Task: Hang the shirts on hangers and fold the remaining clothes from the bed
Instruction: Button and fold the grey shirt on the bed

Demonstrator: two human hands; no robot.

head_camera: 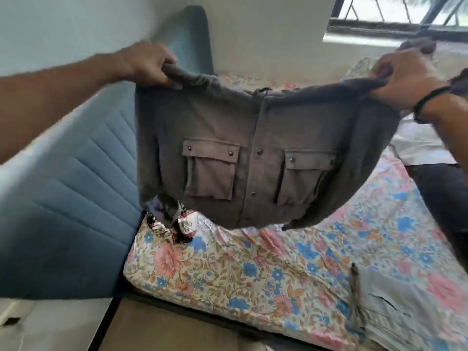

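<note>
Held in the air over the floral bed, the grey shirt sags between the left hand and right hand, fingers clamped on its bunched shoulders; judging by that sag, a loosened pinch could drop it crumpled

Shirt held up mid-frame above the bed, headboard at left, window upper right, folded clothes lower right
</note>
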